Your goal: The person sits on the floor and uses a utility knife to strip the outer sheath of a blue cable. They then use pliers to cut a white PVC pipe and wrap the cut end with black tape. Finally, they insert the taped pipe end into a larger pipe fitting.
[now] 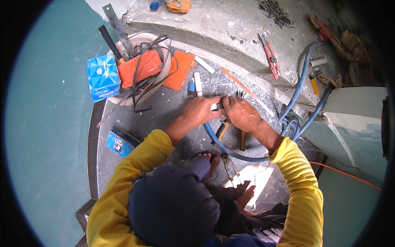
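My left hand (197, 111) and my right hand (242, 113) meet in the centre, both closed around the end of the blue hose or cable (234, 154), with a small white and dark piece (214, 106) between the fingers; its exact shape is hidden. Just below my fingers lie an orange-and-black handled tool (222, 132) and a brown handle (242, 142). Pliers (230, 168) rest near my bare feet. Above my left hand are a white tube (197, 82) and a blue marker-like cylinder (191, 88). An orange strip (235, 82) lies beyond my hands.
At upper left sit a pale tub (160, 70) with tangled dark straps, a blue box (103, 78) and orange cases (177, 71). A blue-cased pack (120, 142) lies left. Red cutters (269, 55) rest on the concrete step (218, 24); hose coils and an orange cable (341, 173) run right.
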`<act>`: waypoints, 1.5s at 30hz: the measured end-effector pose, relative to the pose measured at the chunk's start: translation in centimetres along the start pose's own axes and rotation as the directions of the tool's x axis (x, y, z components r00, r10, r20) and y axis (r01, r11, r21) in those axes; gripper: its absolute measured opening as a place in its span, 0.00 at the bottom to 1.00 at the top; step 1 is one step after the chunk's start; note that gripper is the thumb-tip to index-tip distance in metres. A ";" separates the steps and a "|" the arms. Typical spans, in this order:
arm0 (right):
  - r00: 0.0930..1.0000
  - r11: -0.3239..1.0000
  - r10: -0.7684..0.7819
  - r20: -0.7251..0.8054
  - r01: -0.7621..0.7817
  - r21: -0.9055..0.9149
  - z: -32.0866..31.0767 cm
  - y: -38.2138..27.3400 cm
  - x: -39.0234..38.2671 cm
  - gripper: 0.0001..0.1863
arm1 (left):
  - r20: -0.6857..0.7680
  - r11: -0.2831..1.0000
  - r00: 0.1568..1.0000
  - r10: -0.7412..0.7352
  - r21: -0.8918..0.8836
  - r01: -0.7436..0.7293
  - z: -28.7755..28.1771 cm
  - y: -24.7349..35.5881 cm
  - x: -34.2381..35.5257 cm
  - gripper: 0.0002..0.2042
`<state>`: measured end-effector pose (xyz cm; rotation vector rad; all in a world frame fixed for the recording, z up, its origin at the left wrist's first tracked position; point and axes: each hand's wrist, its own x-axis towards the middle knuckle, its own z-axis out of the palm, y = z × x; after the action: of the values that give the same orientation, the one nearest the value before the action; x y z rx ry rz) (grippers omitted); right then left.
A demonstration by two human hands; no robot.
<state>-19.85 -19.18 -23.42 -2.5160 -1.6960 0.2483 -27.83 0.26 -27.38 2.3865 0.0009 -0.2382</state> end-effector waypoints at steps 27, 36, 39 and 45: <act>0.555 0.517 0.812 -0.181 -0.538 0.666 -5.2 -2.5 -5.3 0.19 | -0.280 0.949 0.908 0.311 0.040 -0.312 0.6 8.5 -0.3 0.55; 0.671 0.808 0.588 -0.452 -0.461 0.367 -6.0 -3.3 -4.5 0.20 | -0.314 0.913 0.938 0.150 -0.321 -0.253 0.7 9.6 -1.1 0.24; 0.747 0.879 0.472 -0.468 -0.362 0.310 -7.3 -3.2 -5.3 0.18 | -0.109 0.853 0.987 0.116 -0.498 -0.155 -0.5 10.0 -1.8 0.24; 0.867 0.964 0.088 -0.490 0.050 0.262 -8.8 -2.8 -6.8 0.17 | 0.466 0.703 0.752 0.466 -0.711 0.005 -2.5 8.0 -0.6 0.24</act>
<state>-23.27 -24.32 -13.71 -2.1502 -1.3303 -0.1575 -27.47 -3.86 -20.08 1.4462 -0.4712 -0.7538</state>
